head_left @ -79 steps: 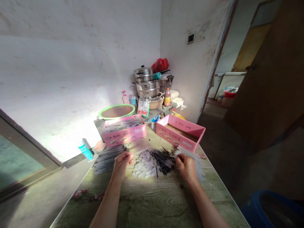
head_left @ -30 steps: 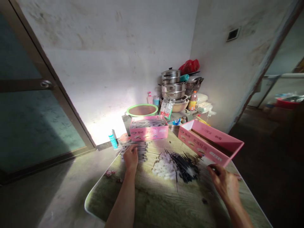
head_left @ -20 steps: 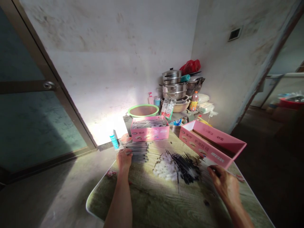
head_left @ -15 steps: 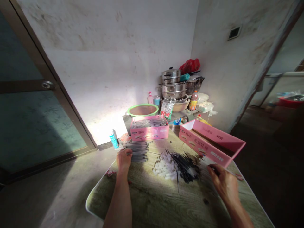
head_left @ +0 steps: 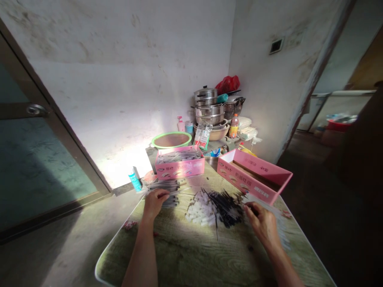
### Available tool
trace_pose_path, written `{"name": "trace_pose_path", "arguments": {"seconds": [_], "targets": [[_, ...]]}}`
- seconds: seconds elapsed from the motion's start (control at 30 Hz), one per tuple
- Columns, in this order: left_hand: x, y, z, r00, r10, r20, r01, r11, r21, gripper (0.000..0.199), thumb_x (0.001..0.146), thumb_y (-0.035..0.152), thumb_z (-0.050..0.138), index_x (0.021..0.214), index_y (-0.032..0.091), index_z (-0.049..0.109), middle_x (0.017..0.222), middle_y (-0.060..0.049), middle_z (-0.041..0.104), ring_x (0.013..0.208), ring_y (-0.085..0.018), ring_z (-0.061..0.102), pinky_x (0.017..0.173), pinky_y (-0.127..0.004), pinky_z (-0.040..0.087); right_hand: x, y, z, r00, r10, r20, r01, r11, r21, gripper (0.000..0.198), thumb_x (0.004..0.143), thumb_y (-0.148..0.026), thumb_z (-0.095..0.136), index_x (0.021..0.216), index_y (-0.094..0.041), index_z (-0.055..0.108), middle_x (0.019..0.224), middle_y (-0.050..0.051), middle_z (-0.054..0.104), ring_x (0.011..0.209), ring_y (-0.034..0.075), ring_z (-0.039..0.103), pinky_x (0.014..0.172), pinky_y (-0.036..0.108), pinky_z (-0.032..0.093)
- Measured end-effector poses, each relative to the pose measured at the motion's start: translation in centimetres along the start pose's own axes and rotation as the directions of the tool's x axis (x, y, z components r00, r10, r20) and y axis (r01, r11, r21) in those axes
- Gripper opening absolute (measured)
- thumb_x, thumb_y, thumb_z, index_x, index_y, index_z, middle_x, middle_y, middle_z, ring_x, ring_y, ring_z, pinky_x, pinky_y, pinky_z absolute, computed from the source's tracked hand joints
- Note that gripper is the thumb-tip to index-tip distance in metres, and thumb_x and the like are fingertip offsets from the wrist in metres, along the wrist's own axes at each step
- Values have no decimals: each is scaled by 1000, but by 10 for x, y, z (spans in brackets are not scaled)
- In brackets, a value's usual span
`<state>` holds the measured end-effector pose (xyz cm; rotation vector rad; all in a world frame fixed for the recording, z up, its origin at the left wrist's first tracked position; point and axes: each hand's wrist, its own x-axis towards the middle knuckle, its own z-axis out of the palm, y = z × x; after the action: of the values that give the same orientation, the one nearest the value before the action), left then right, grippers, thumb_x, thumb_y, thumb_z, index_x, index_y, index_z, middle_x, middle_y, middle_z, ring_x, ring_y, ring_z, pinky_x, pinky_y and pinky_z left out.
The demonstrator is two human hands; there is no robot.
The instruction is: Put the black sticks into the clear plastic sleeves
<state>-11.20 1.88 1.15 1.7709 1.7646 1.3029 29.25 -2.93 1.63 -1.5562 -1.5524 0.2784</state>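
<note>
My left hand (head_left: 156, 202) is closed in a pinch at the near edge of a row of grey, translucent sticks (head_left: 171, 201). A thin pale stick (head_left: 179, 192) runs out to the right from its fingertips. My right hand (head_left: 261, 219) is also closed, thumb against fingers, just right of a heap of thin black rods (head_left: 226, 208). What it pinches, if anything, is too small to tell. Left of the black rods, touching them, lies a pile of short white pieces (head_left: 200, 210). Clear thin material (head_left: 283, 225) lies beyond and beside my right hand.
A pink box (head_left: 179, 170) full of wrapped sticks stands at the back of the table (head_left: 191, 255). Another pink box (head_left: 254, 175) sits at the right. Behind are a green-rimmed basin (head_left: 171, 139), stacked steel pots (head_left: 209, 113) and a bottle (head_left: 234, 126). A blue-and-white canister (head_left: 135, 181) is at left.
The view has shifted, so the scene sits further left. My left hand has moved slightly right over the grey sticks, and a thin stick now shows from its fingers. My right hand is nearer the black rods.
</note>
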Motion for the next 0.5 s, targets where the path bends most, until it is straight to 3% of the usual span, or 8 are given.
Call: {"name": "trace_pose_path", "arguments": {"seconds": [0.13, 0.27, 0.37, 0.5], "targets": [[-12, 34, 44, 975, 145, 169, -114, 977, -178, 12, 70, 22, 67, 75, 22, 77, 77, -4, 73, 71, -20, 65, 65, -31, 50, -8, -13, 19, 957, 75, 282, -177, 918, 356, 47, 85, -58, 49, 60, -19, 55, 50, 1, 58, 44, 14, 52, 45, 25, 40], [-32, 63, 81, 913, 191, 362, -99, 961, -258, 15, 70, 21, 67, 80, 18, 79, 73, -6, 71, 66, -19, 63, 60, -29, 47, -17, -18, 33, 850, 154, 503, -402, 806, 434, 51, 85, -65, 44, 67, -19, 54, 52, -2, 59, 36, 10, 49, 35, 20, 33], [-41, 71, 88, 881, 196, 430, -68, 953, -294, 16, 72, 20, 66, 81, 14, 78, 74, -7, 70, 65, -18, 61, 58, -28, 45, -19, -19, 34, 821, 164, 547, -445, 784, 433, 50, 83, -64, 50, 63, -19, 50, 48, -4, 57, 33, 8, 46, 32, 18, 31], [-40, 70, 85, 894, 166, 417, -41, 955, -293, 16, 73, 20, 66, 82, 14, 78, 74, -7, 68, 63, -17, 59, 57, -27, 43, -16, -21, 30, 823, 181, 539, -489, 708, 509, 46, 79, -61, 59, 64, -19, 50, 48, -4, 57, 34, 9, 49, 31, 18, 34]]}}
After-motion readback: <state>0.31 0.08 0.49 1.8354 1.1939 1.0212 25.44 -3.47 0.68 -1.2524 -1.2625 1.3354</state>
